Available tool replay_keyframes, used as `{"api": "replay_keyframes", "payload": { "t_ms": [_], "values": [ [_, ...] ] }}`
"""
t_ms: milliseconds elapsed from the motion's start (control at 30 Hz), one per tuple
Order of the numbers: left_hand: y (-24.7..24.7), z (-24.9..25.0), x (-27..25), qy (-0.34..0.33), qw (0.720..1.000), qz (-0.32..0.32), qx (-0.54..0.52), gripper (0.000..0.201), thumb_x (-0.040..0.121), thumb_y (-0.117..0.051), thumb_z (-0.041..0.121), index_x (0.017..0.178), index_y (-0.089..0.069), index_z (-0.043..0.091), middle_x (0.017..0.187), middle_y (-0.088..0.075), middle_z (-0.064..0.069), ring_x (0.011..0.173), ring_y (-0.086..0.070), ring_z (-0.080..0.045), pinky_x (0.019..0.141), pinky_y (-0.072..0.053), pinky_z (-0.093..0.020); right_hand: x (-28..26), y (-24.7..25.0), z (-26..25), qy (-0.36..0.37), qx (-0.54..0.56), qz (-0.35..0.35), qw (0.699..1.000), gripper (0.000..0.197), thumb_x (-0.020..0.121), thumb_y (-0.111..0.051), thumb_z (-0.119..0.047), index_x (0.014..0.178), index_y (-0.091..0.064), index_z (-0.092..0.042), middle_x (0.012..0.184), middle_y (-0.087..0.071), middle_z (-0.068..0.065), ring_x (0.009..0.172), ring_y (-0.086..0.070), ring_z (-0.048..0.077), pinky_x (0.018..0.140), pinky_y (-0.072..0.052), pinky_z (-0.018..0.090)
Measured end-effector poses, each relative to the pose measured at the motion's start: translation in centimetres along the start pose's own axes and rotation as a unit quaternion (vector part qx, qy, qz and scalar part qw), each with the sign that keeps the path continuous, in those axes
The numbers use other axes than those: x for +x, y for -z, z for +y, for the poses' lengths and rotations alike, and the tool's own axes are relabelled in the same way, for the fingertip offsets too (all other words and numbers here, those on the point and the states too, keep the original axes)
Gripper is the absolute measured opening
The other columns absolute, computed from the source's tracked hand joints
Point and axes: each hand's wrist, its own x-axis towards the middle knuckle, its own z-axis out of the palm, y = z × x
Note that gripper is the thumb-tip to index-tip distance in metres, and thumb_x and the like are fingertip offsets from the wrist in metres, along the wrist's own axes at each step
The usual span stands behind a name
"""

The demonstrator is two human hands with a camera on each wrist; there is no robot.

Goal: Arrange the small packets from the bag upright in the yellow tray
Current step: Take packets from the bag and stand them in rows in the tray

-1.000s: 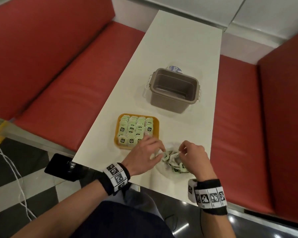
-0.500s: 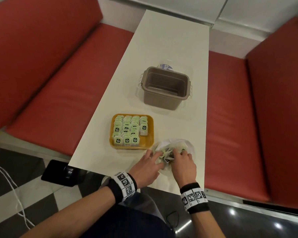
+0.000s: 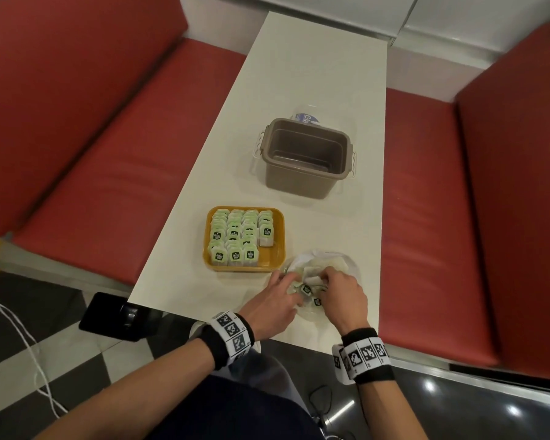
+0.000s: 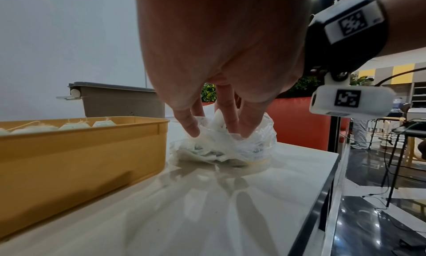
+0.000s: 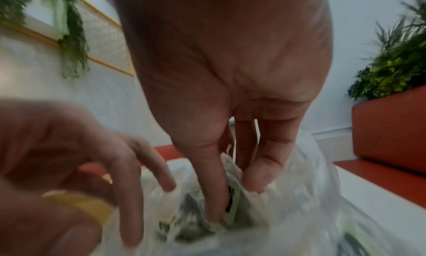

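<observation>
The yellow tray (image 3: 275, 258) sits on the white table with several green packets (image 3: 235, 236) standing upright in rows; its right column is only partly filled. Right of it lies a crumpled clear plastic bag (image 3: 334, 263) with loose packets inside. My left hand (image 3: 285, 282) rests spread fingertips on the bag's left side, seen close in the left wrist view as the left hand (image 4: 219, 134) on the bag (image 4: 230, 148). My right hand (image 5: 232, 192) reaches into the bag (image 5: 299, 196) and pinches a packet (image 5: 231, 203) between thumb and fingers.
An empty brown bin (image 3: 308, 182) stands on the table beyond the tray, with a clear lid behind it. Red bench seats (image 3: 108, 173) flank the narrow table. The table's near edge runs just under my wrists. A black object (image 3: 115, 315) lies beside the near left corner.
My left hand shifted from the tray's near corner onto the bag. My right hand dipped deeper into the bag and closed on a packet.
</observation>
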Motion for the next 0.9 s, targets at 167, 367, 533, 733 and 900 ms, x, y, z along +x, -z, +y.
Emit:
{"api": "replay_keyframes", "payload": {
  "t_ms": [167,367,533,733,900],
  "values": [
    [0.1,-0.2,0.3,0.014,1.0,0.006,-0.017,0.027,0.103,-0.061,0.018,0.127,-0.072,0.017,0.161,-0.036,-0.005,0.151,-0.022,-0.031,0.12,-0.042,-0.043,-1.0,2.0,0.3,-0.002,0.066,0.04,0.997,0.013,0.095,-0.074,-0.027,0.108,-0.072,-0.028,0.115,-0.065,-0.004,0.093,-0.066,0.029,0.072,-0.045,0.037],
    [0.2,-0.5,0.4,-0.005,0.999,0.045,-0.014,0.022,0.103,-0.063,0.021,0.122,-0.074,0.022,0.16,-0.042,0.0,0.147,-0.03,-0.029,0.117,-0.042,-0.041,-1.1,2.6,1.1,-0.008,0.195,0.071,0.978,0.015,0.093,-0.08,-0.039,0.099,-0.067,-0.035,0.094,-0.075,-0.015,0.085,-0.069,0.016,0.068,-0.053,0.038],
    [0.9,-1.2,0.0,-0.026,0.994,0.103,-0.039,0.018,0.104,-0.063,0.026,0.118,-0.073,0.025,0.15,-0.053,0.004,0.134,-0.043,-0.024,0.112,-0.046,-0.044,-1.0,1.9,1.3,-0.012,0.224,0.032,0.974,0.017,0.089,-0.085,-0.036,0.099,-0.072,-0.033,0.096,-0.078,-0.014,0.093,-0.074,0.02,0.079,-0.059,0.041],
    [7.1,-0.8,-1.2,0.118,0.924,0.186,-0.311,0.042,0.111,-0.052,0.049,0.146,-0.053,0.026,0.14,-0.062,0.011,0.123,-0.06,0.002,0.107,-0.055,-0.037,-1.9,8.5,-1.2,0.046,0.334,0.057,0.94,0.017,0.088,-0.089,-0.029,0.099,-0.076,-0.032,0.089,-0.08,-0.018,0.09,-0.075,0.0,0.08,-0.058,0.026],
    [12.0,0.6,-1.6,0.13,0.769,0.224,-0.584,0.05,0.106,-0.044,0.058,0.142,-0.058,0.026,0.133,-0.072,-0.001,0.125,-0.069,-0.019,0.106,-0.056,-0.047,-3.3,13.1,-7.3,0.144,0.499,-0.089,0.85,0.023,0.092,-0.087,-0.016,0.112,-0.078,-0.019,0.103,-0.084,0.001,0.096,-0.08,0.022,0.082,-0.061,0.035]
  ]
}}
